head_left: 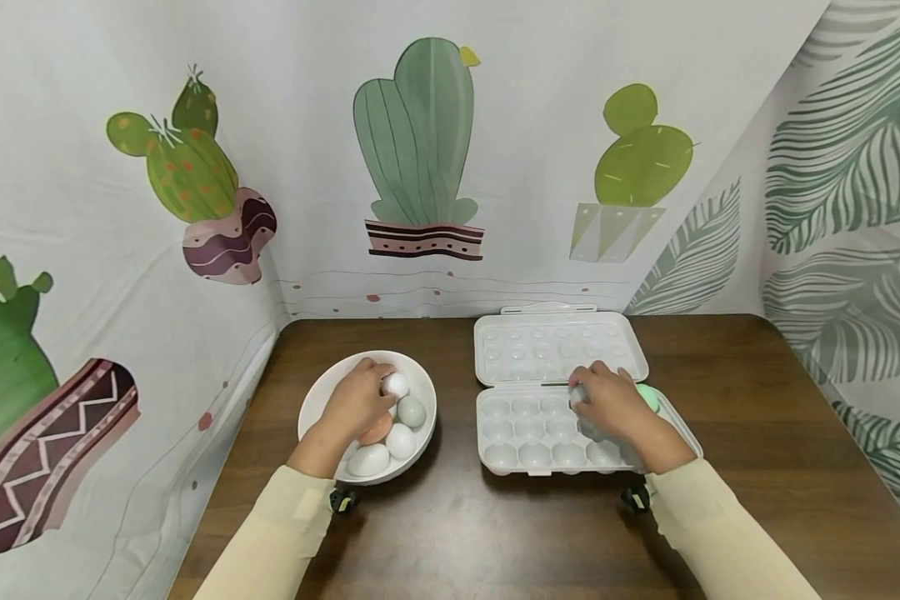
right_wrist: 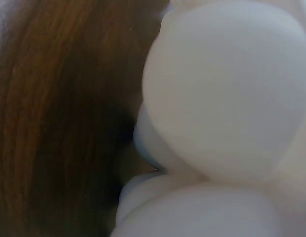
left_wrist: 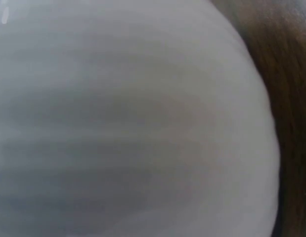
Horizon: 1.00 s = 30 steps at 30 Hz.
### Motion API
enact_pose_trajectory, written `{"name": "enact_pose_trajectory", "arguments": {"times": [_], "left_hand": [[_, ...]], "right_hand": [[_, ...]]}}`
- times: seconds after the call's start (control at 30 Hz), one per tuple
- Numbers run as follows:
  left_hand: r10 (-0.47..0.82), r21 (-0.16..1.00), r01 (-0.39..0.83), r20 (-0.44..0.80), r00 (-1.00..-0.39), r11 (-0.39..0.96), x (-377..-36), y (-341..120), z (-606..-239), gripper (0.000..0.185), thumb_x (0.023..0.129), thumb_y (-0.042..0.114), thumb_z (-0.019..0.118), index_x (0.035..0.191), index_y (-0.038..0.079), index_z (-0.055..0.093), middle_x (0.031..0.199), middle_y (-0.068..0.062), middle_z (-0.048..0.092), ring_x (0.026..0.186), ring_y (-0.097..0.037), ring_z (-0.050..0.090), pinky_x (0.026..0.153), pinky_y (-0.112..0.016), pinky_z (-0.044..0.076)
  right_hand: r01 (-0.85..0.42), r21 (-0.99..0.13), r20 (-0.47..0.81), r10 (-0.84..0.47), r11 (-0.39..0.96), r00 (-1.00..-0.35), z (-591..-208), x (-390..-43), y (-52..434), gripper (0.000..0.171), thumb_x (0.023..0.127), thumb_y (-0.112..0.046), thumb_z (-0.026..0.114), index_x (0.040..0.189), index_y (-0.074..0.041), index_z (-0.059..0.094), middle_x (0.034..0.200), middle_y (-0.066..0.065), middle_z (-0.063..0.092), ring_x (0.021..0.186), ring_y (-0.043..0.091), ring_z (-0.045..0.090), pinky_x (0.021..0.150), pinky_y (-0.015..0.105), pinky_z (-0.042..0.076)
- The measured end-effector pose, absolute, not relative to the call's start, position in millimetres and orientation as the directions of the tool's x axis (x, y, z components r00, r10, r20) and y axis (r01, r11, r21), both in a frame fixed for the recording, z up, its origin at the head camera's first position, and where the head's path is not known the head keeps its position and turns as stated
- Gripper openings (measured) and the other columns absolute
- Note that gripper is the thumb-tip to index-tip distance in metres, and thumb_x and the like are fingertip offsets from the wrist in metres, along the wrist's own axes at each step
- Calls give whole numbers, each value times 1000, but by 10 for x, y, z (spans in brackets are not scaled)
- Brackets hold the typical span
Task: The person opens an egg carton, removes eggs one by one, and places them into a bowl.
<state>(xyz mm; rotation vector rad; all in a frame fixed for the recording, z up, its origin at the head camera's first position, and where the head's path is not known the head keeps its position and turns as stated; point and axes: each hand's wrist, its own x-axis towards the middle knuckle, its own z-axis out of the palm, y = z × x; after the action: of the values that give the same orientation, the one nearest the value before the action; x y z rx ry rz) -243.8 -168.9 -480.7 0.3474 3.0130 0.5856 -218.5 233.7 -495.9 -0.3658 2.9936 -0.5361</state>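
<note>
At the left, a white bowl (head_left: 309,410) holds several eggs: white ones such as this egg (head_left: 369,460), a pale grey-green egg (head_left: 412,411) and an orange-brown egg (head_left: 376,429). My left hand (head_left: 357,402) reaches into the bowl, thumb and fingers around a white egg (head_left: 396,384). Over the open egg carton (head_left: 512,443), my right hand (head_left: 613,402) holds a grey egg (head_left: 578,397) between thumb and fingers. A light green egg (head_left: 648,397) sits in the carton just beyond that hand. The cups under the right hand are partly hidden.
The carton's lid (head_left: 558,342) lies back toward the wall. Everything stands on a brown wooden table (head_left: 450,533). A cactus-print cloth (head_left: 525,167) hangs behind it. The bowl's outer wall (left_wrist: 143,118) fills the left wrist view; carton cup undersides (right_wrist: 227,94) fill much of the right.
</note>
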Motion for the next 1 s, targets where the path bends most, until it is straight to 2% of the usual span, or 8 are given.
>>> {"name": "enact_pose_trajectory", "arguments": {"times": [0.13, 0.3, 0.6, 1.0], "left_hand": [[226, 374, 208, -5, -974, 904, -2433, -1693, -4810, 48, 85, 15, 74, 131, 2, 64, 113, -15, 61, 87, -22, 59, 88, -42, 52], [221, 371, 206, 0, -975, 906, -2423, -1700, -4814, 49, 85, 15, 74, 131, 3, 64, 113, -15, 61, 88, -22, 59, 87, -42, 52], [208, 379, 205, 33, -977, 902, -2386, -1719, -4778, 48, 86, 16, 72, 132, 5, 63, 112, -12, 62, 84, -19, 62, 82, -41, 53], [202, 399, 241, 139, -970, 885, -2264, -1649, -4653, 41, 86, 18, 75, 126, 8, 67, 107, -12, 62, 78, -18, 60, 72, -37, 50]], "right_hand": [[-243, -353, -4, -261, 903, -965, -4983, -2182, 2340, 28, 85, -15, 78, 109, -8, 67, 104, 18, 64, 96, 32, 62, 89, 53, 41], [-259, -366, 35, -265, 894, -964, -5019, -2175, 2354, 31, 85, -14, 78, 112, -6, 65, 104, 18, 63, 96, 32, 61, 98, 55, 41], [-271, -414, 100, -252, 869, -963, -5003, -2134, 2379, 36, 86, -13, 77, 117, -3, 62, 107, 20, 60, 93, 35, 62, 86, 51, 51], [-272, -471, 140, -233, 839, -962, -4961, -2058, 2389, 35, 89, -9, 75, 119, 0, 61, 114, 21, 55, 103, 37, 62, 93, 52, 51]]}}
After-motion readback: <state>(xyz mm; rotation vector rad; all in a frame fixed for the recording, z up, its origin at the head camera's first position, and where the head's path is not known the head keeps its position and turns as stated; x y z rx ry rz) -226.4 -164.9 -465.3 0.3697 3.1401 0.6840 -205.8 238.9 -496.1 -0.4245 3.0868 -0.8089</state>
